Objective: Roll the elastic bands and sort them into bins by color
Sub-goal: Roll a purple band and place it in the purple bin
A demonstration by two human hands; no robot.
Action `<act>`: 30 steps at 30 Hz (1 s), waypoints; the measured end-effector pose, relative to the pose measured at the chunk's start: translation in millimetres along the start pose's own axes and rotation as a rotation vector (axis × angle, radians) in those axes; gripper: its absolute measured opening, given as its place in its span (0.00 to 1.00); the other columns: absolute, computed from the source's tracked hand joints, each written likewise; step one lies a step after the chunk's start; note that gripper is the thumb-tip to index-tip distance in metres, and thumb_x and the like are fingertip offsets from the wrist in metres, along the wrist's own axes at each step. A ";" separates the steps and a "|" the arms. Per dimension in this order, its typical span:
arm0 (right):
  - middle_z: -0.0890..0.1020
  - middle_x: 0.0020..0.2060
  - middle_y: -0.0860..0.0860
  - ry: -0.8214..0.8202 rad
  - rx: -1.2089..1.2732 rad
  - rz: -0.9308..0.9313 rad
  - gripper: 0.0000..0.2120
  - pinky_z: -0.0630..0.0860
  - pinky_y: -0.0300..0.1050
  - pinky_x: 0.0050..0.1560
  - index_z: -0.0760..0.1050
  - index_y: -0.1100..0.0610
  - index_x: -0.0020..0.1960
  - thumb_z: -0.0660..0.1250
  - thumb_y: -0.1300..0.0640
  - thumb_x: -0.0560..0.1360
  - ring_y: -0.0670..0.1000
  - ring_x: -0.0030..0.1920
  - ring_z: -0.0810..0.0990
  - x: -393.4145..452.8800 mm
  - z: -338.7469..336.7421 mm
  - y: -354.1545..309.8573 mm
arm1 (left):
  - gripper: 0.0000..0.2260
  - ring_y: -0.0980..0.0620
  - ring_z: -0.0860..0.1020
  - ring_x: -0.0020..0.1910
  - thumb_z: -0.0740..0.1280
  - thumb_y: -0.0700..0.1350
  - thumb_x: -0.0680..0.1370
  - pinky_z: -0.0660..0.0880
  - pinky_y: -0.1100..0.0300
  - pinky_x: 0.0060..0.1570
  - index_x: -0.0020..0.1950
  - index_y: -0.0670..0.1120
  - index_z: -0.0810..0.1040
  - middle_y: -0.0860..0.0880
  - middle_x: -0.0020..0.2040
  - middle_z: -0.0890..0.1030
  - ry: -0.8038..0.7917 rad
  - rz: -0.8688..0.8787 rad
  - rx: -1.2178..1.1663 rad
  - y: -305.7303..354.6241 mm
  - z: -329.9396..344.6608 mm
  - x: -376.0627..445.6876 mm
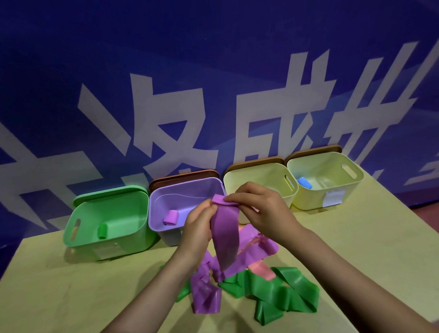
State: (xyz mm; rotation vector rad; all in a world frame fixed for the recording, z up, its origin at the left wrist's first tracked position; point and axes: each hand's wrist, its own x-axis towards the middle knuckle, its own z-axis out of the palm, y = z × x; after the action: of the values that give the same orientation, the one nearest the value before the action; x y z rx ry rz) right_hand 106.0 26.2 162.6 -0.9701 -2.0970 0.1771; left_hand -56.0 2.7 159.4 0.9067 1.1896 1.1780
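- A pale yellow-green desk (340, 237) stands against a deep blue wall (209, 42) printed with large white characters; a strip of reddish floor shows at the right.
- Four bins line the desk's far edge: a green bin (111, 227), a purple bin (170, 208), and two cream bins (261, 182) (326, 180), each with a lid propped behind it.
- A rolled green band (102, 230) lies in the green bin, a rolled purple band (171, 217) in the purple bin, and a rolled blue band (304, 183) in the far-right cream bin.
- Both forearms reach in from the bottom of the view, meeting above the desk in front of the purple bin.
- The left hand (198, 227) and right hand (262, 209) each keep a pinching grip on the top end of a purple elastic band (225, 231), where a small roll has begun between thumbs and fingertips; the rest hangs down.
- The band's tail runs into a loose heap on the desk below the hands: more purple band (205, 296), a green band (287, 296) spread toward the right, and a pink band (262, 270) partly buried between them.
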 end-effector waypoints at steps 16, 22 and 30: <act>0.81 0.39 0.50 0.003 0.766 0.527 0.14 0.75 0.38 0.43 0.79 0.52 0.55 0.57 0.63 0.79 0.45 0.37 0.78 3.6 -5.0 -14.5 | 0.09 0.49 0.75 0.41 0.61 0.43 0.81 0.71 0.54 0.44 0.45 0.46 0.79 0.45 0.40 0.80 0.009 0.217 0.207 5.6 -0.7 -5.0; 0.80 0.30 0.42 -0.007 0.677 0.545 0.09 0.71 0.35 0.37 0.81 0.55 0.44 0.66 0.66 0.76 0.40 0.31 0.75 8.8 -0.5 -19.3 | 0.07 0.54 0.74 0.38 0.61 0.41 0.81 0.70 0.56 0.41 0.46 0.44 0.78 0.49 0.38 0.79 -0.015 0.283 0.321 3.0 -1.0 -6.8; 0.81 0.35 0.49 -0.029 0.702 0.564 0.09 0.72 0.34 0.38 0.81 0.53 0.44 0.68 0.66 0.75 0.41 0.33 0.76 11.4 -6.4 -21.2 | 0.11 0.48 0.79 0.46 0.62 0.42 0.80 0.73 0.52 0.48 0.44 0.52 0.82 0.49 0.42 0.82 -0.014 0.188 0.190 8.0 1.0 -10.2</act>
State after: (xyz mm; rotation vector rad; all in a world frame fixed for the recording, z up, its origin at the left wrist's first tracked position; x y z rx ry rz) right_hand 93.9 18.1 182.8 -1.0687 -1.5352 1.1295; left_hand -56.3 -5.7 169.3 1.1893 1.2402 1.2197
